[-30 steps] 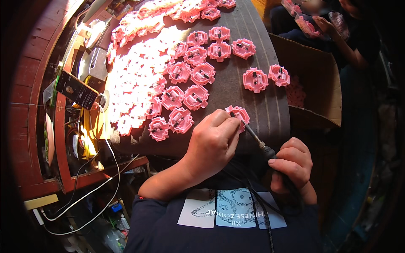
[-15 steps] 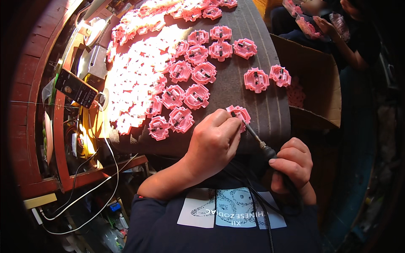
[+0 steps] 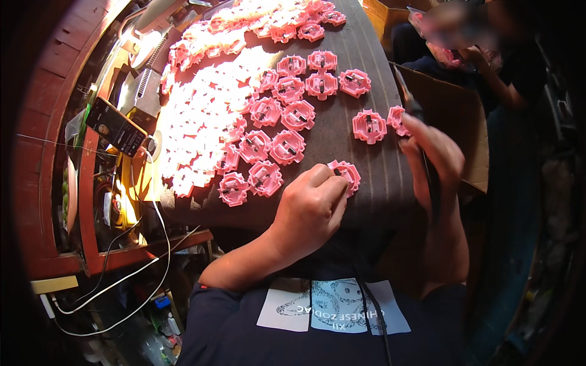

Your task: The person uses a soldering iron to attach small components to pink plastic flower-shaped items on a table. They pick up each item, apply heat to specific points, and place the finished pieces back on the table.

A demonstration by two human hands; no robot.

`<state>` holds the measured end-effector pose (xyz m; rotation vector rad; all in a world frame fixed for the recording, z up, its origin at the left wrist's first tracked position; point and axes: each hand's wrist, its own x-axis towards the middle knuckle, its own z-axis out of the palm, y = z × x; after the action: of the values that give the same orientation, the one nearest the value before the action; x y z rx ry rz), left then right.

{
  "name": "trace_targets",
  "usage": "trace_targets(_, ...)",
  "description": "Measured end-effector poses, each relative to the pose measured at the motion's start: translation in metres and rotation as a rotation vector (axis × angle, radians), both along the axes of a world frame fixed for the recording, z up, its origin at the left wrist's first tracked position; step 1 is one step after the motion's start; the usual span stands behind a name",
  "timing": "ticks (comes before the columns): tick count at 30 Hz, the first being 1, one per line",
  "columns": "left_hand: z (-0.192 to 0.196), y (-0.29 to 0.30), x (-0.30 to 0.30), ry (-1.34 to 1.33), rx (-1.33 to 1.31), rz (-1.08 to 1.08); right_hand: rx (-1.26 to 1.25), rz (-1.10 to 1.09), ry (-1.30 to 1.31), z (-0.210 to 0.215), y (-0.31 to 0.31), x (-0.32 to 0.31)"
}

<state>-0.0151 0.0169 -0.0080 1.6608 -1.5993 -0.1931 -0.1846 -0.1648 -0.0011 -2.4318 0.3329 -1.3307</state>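
Note:
My left hand (image 3: 310, 204) is closed at the near edge of the worktable, its fingertips pinching the left side of a pink plastic housing (image 3: 349, 177). Those fingers cover part of the housing's inside. My right hand (image 3: 436, 152) grips a corded soldering iron (image 3: 415, 108), tip pointing up and away. Thumb and fingers of that hand are right at another pink housing (image 3: 397, 119) near the table's right edge; whether they touch it I cannot tell. Just left of it lies a third pink housing (image 3: 369, 126) with a small black part inside.
Many more pink housings (image 3: 287, 146) cover the left and far side of the dark-topped table (image 3: 332, 134). A cardboard box (image 3: 452, 104) stands beyond the right edge. At the left are a phone (image 3: 116, 127) and white cables (image 3: 160, 256). Another person (image 3: 500, 79) sits at the far right.
My right hand has lifted the soldering iron off the housing under my left hand and moved up and right, turning the tip away. My left hand has stayed nearly in place.

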Motion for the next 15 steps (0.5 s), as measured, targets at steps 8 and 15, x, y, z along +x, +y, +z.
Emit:
trace_targets(8,-0.003,-0.001,0.000,0.010,-0.015,0.007,0.036,-0.103,0.257,-0.009,-0.072,0.066)
trace_targets(15,-0.002,0.000,-0.001,0.017,-0.019,0.002,0.012,-0.115,0.287,-0.019,-0.079,0.090)
